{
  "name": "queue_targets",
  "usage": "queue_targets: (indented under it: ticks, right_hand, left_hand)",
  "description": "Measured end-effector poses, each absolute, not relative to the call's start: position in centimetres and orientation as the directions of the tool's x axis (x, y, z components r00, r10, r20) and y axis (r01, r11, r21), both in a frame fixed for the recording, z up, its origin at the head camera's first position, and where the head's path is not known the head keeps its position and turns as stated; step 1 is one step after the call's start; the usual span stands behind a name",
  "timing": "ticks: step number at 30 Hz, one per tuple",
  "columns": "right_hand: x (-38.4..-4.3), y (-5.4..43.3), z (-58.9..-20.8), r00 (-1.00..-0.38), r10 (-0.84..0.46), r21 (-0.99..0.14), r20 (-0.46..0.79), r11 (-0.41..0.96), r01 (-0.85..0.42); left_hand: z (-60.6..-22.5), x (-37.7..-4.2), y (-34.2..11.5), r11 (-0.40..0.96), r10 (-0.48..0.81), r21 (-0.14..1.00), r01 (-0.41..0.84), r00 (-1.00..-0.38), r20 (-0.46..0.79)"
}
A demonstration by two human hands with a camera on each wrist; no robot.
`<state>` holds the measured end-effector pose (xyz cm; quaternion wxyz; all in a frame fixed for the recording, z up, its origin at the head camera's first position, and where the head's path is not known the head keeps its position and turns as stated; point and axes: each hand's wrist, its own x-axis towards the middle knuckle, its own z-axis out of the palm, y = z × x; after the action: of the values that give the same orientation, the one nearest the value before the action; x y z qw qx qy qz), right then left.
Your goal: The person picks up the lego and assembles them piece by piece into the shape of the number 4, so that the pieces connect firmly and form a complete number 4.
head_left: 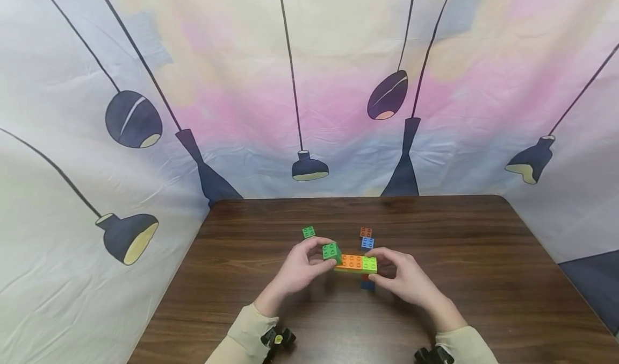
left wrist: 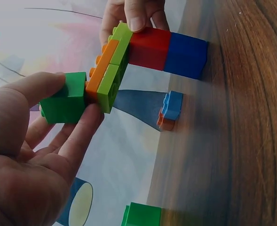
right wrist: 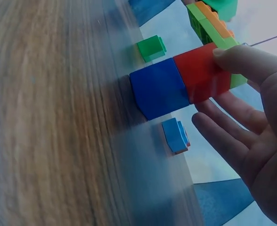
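My left hand pinches a green toy brick between thumb and fingers, at the left end of a block build. In that build an orange brick lies over lime bricks, above a red brick and a blue brick. The green brick meets the studded side of the orange one; whether it is locked on I cannot tell. My right hand holds the build's right side, its thumb on the red brick as the right wrist view shows. The blue brick stands low, at or near the tabletop.
Behind the hands on the brown wooden table lies a loose green brick at left. An orange-red brick and a light blue brick sit together at right. A printed lamp curtain hangs behind the table's far edge.
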<state>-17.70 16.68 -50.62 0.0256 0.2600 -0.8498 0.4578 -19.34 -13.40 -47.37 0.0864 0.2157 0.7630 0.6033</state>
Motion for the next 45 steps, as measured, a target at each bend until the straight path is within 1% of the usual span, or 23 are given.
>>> queue_targets:
  ticks: [4,9,12,19,28,33,35,40,45]
  right_hand:
    - [-17.6,16.1,-50.7,-0.868,-0.398,-0.759,0.297,0.452,-0.468]
    - [-17.3,15.3,-50.6,-0.896,-0.321,-0.758,0.306,0.488,-0.434]
    - [-17.1,14.9,-50.6,-0.902,-0.292,-0.748,0.319,0.507,-0.429]
    - [-16.9,14.8,-50.6,-0.883,-0.309,-0.751,0.354,0.469,-0.465]
    - [-16.9,14.8,-50.5,-0.899,-0.301,-0.766,0.319,0.476,-0.431]
    - [-16.9,14.9,-50.8,-0.892,-0.299,-0.748,0.338,0.49,-0.448]
    - [-16.9,14.9,-50.9,-0.887,-0.3,-0.739,0.351,0.493,-0.459]
    - [-17.0,14.8,-51.0,-0.883,-0.3,-0.741,0.362,0.483,-0.468]
    - [-17.0,14.9,-51.1,-0.883,-0.298,-0.739,0.364,0.485,-0.468]
  left_hand:
    - [-47.4,-19.3,-13.4,0.178,0.434,0.958,0.226,-0.892,0.13]
    - [-47.3,-19.2,-13.5,0.182,0.442,0.953,0.241,-0.886,0.14]
    - [-47.2,-19.2,-13.5,0.176,0.449,0.952,0.249,-0.881,0.148]
    - [-47.2,-19.3,-13.4,0.171,0.464,0.95,0.262,-0.872,0.157]
    - [-47.0,-19.2,-13.4,0.189,0.461,0.952,0.242,-0.878,0.132]
    - [-47.0,-19.2,-13.3,0.185,0.456,0.951,0.249,-0.879,0.141]
    - [-47.0,-19.2,-13.3,0.2,0.448,0.946,0.255,-0.882,0.143]
    - [-46.6,-19.4,-13.7,0.302,0.444,0.899,0.316,-0.882,0.161]
    - [-46.0,-19.8,-13.7,0.356,0.523,0.846,0.397,-0.835,0.172]
